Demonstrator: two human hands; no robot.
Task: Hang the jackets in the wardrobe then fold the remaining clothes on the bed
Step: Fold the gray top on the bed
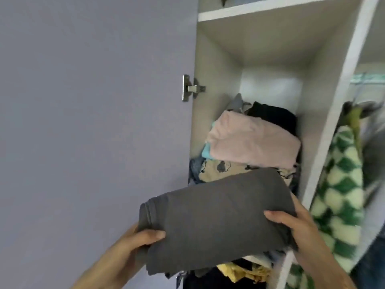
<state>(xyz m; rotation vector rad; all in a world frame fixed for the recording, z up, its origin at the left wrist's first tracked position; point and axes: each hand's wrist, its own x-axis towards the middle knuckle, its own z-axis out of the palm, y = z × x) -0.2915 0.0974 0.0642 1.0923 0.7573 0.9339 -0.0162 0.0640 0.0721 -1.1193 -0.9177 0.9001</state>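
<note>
Judging from what shows, the task is well advanced. A green-and-white checked jacket [341,184] hangs in the wardrobe [333,101], in its right compartment. The left hand [135,240] and right hand [295,226] each clasp an end of a folded grey garment [216,215], thumbs on top, in front of the shelf stack topped by a pink folded garment [254,140]. The bed is out of view, so what remains is unknown.

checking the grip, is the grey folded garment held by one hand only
No, the left hand grips the grey folded garment at its left end and the right hand grips its right end.
</note>
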